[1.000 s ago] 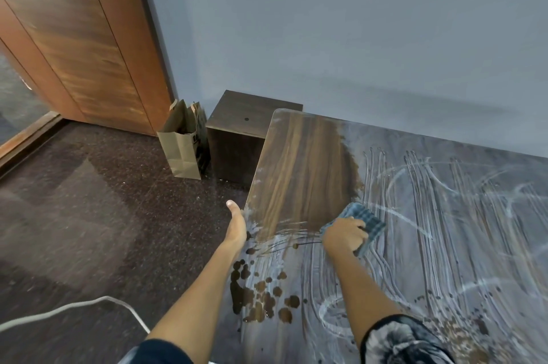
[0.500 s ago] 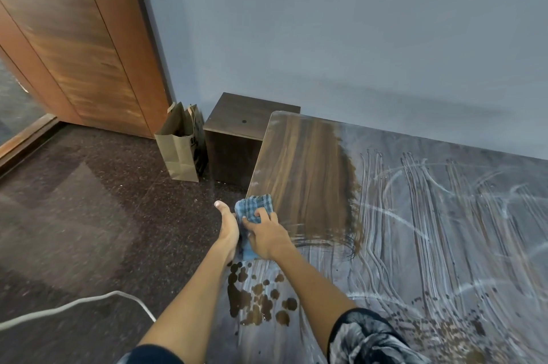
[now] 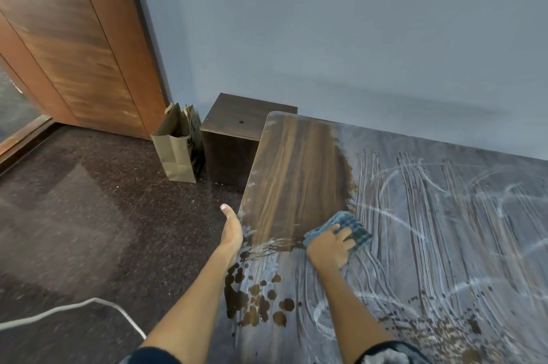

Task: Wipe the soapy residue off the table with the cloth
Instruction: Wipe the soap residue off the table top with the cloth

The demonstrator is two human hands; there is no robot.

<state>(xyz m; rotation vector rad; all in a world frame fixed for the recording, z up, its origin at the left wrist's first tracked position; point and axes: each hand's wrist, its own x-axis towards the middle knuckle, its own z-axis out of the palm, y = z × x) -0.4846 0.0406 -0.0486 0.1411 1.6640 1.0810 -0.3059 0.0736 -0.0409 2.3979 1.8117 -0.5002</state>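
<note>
A dark wood table [image 3: 296,168] fills the right half of the view. Its far left strip is bare wood; white streaky soapy residue [image 3: 439,215] covers the surface to the right and toward me. My right hand [image 3: 329,246] presses a blue checked cloth [image 3: 354,228] flat on the table at the border between bare wood and soap. My left hand [image 3: 232,228] is cupped against the table's left edge, holding nothing; its fingers are hidden below the rim.
A small dark cabinet [image 3: 237,138] stands against the wall beyond the table's left corner, with a brown paper bag [image 3: 176,150] beside it. A wooden door [image 3: 74,37] is at far left. A white cable [image 3: 74,308] lies on the dark speckled floor.
My right hand swept the cloth left to the table edge by my left hand, then back right to the edge of the soapy area. The wiped strip reaches a little nearer me.
</note>
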